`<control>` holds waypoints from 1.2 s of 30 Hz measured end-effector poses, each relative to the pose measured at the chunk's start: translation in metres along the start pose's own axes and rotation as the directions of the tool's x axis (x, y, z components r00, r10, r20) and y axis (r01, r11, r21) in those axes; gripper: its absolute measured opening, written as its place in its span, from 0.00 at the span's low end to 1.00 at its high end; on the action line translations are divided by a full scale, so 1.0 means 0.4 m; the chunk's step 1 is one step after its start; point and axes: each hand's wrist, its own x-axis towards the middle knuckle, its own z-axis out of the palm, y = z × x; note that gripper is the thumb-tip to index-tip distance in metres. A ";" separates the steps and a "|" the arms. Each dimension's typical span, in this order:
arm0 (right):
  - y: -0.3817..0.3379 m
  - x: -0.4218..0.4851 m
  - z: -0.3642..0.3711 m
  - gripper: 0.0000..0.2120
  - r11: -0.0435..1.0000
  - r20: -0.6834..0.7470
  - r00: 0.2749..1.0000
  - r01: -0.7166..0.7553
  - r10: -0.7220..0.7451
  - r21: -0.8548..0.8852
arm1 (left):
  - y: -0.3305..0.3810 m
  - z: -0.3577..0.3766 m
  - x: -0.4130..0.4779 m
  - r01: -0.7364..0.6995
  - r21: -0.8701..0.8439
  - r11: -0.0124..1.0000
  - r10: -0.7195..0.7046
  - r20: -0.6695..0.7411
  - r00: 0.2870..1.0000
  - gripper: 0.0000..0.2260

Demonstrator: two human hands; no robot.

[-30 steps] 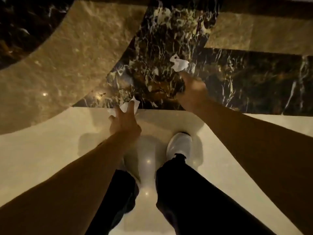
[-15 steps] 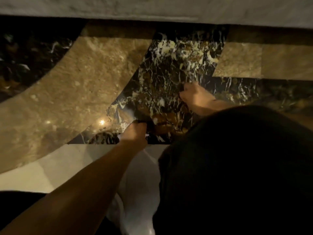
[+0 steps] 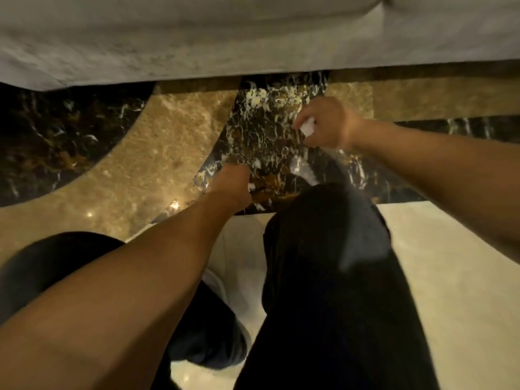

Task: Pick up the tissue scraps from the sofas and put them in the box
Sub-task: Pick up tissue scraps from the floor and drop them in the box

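My right hand [image 3: 329,123] is curled above the dark marble floor, holding a white tissue scrap [image 3: 308,126] that shows between thumb and fingers. My left hand [image 3: 232,185] is closed lower down near the floor, with a small white bit of tissue scrap [image 3: 251,187] peeking out at its fingers. A grey sofa [image 3: 197,32] runs across the top of the view, just beyond both hands. No box is in view.
The floor is polished marble in dark veined [image 3: 267,122], tan [image 3: 140,153] and cream [image 3: 436,263] sections. My knees in black trousers [image 3: 323,263] are bent below my hands, and a white shoe [image 3: 216,282] is partly hidden under my left arm.
Both scraps lay on the floor a second ago; my hands have closed on them. I have crouched, the view has tilted forward, and my right hand has lifted from the floor with its scrap.
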 end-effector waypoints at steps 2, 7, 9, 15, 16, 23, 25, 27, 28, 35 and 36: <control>-0.057 -0.106 -0.104 0.17 1.000 0.016 1.000 -0.015 0.014 0.021 | 0.060 -0.117 -0.114 0.000 0.014 1.000 0.000 -0.001 1.000 0.12; -0.259 -0.449 -0.398 0.16 0.986 -0.042 0.992 -0.113 0.119 0.123 | 0.232 -0.460 -0.482 -0.037 0.031 0.999 0.038 -0.042 0.998 0.10; -0.340 -0.588 -0.506 0.16 0.964 -0.039 0.984 -0.164 0.175 0.208 | 0.300 -0.582 -0.628 -0.052 0.047 0.998 0.055 -0.058 0.997 0.10; -0.528 -0.921 -0.765 0.14 0.915 -0.182 0.937 -0.226 0.298 0.334 | 0.491 -0.849 -0.977 -0.111 0.093 0.989 0.122 -0.112 0.986 0.15; -0.549 -0.965 -0.801 0.15 0.901 -0.218 0.918 -0.238 0.330 0.361 | 0.518 -0.875 -1.019 -0.123 0.117 0.986 0.137 -0.122 0.983 0.15; -0.504 -1.195 -0.907 0.15 0.794 -0.278 0.809 -0.333 0.518 0.508 | 0.718 -0.877 -1.165 -0.263 0.227 0.938 0.310 -0.205 0.928 0.09; -0.474 -1.259 -0.884 0.11 0.772 -0.346 0.746 -0.339 0.569 0.537 | 0.767 -0.847 -1.173 -0.286 0.291 0.913 0.352 -0.208 0.913 0.08; -0.401 -1.345 -0.870 0.09 0.761 -0.404 0.679 -0.372 0.614 0.532 | 0.857 -0.814 -1.172 -0.233 0.316 0.920 0.301 -0.188 0.935 0.07; -0.365 -1.377 -0.865 0.09 0.749 -0.415 0.652 -0.386 0.634 0.538 | 0.902 -0.804 -1.169 -0.201 0.328 0.923 0.264 -0.159 0.951 0.06; -0.080 -1.644 -0.866 0.09 0.646 -0.416 0.504 -0.480 0.757 0.593 | 1.291 -0.705 -1.126 -0.345 0.440 0.829 0.421 -0.085 0.903 0.07; -0.040 -1.679 -0.872 0.09 0.619 -0.400 0.484 -0.488 0.778 0.615 | 1.355 -0.696 -1.116 -0.379 0.455 0.805 0.450 -0.053 0.891 0.08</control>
